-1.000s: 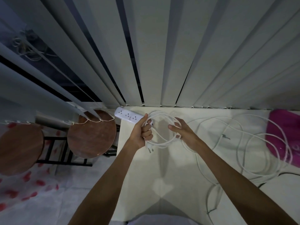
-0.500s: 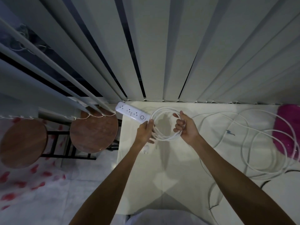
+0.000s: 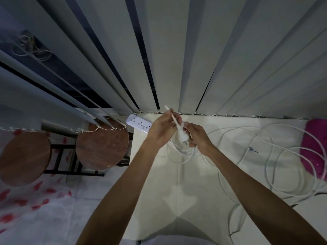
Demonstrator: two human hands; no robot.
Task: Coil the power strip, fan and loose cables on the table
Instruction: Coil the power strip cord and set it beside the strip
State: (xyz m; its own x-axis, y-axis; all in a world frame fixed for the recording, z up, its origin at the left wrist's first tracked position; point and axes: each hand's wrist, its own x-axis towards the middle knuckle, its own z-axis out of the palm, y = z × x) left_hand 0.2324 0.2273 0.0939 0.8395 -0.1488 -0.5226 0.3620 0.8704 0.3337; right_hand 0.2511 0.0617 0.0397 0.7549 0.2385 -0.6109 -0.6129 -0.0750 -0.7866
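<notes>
Currently, left hand (image 3: pixel 163 129) pinches the white cord (image 3: pixel 174 119) just above its plug (image 3: pixel 182 137). Right hand (image 3: pixel 199 138) fingers curl round the plug and the hanging coil (image 3: pixel 182 153). Power strip (image 3: pixel 139 123) lies at 10 o'clock of the hands, on the table (image 3: pixel 177 191) corner. Loose cable (image 3: pixel 265 156) sprawls at 3 o'clock.

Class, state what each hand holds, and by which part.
The left hand pinches the white cord on the straight stretch just behind its plug. The right hand grips the same cord's coiled loops, right beside the plug.
</notes>
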